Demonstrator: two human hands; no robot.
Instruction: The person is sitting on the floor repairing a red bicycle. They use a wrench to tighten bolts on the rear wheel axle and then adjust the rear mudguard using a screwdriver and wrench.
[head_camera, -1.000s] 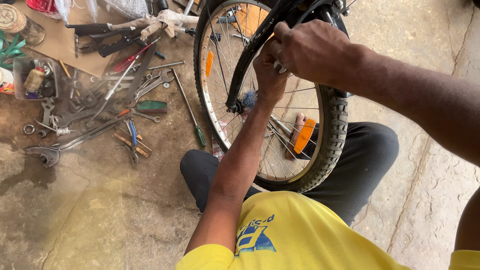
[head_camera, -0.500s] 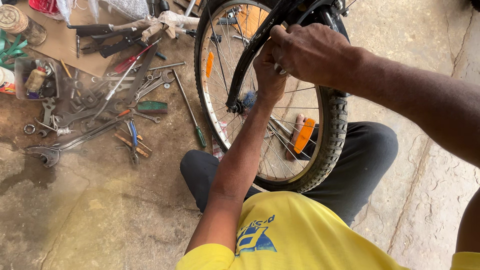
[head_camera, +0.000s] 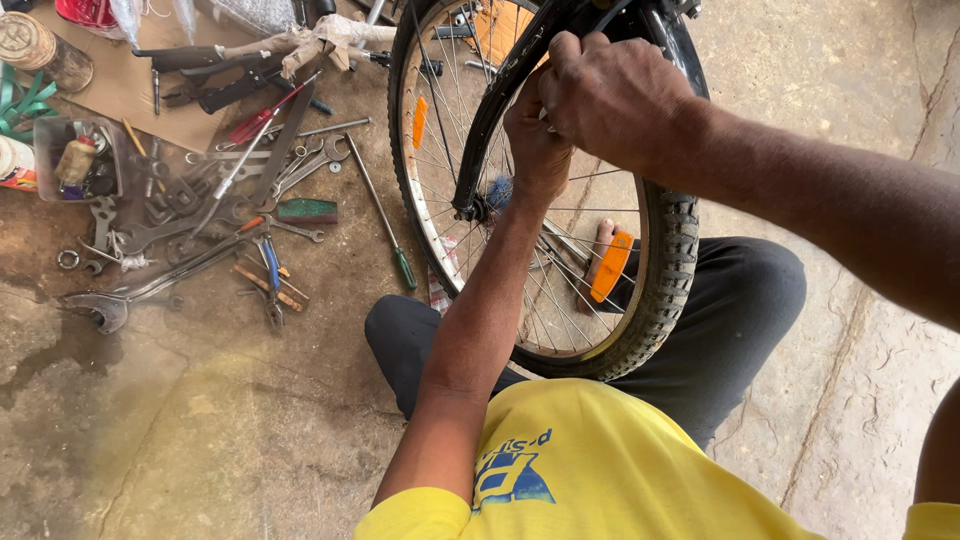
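**Technician:** Black fork blade (head_camera: 505, 110) and bicycle wheel (head_camera: 540, 190) are the work items. The wheel stands upright on the concrete floor (head_camera: 200, 440), between the seated person's knees. Left hand (head_camera: 535, 140) reaches in among the spokes (head_camera: 560, 300), fingers curled at the fork blade. Right hand (head_camera: 610, 95) is clenched over the blade's upper part, beside the tyre (head_camera: 670, 270).

**Inspector:** Which step is in hand?

**Technician:** By judgement, an adjustment at the fork, near the rim. What the fingers pinch is hidden. The next move calls for a steady hold from the right hand while the left works.

**Inspector:** Change from the earlier frame?

**Technician:** Negligible. Both hands keep their grip; the wrenches (head_camera: 180, 230) and green-handled screwdriver (head_camera: 385, 225) lie untouched.
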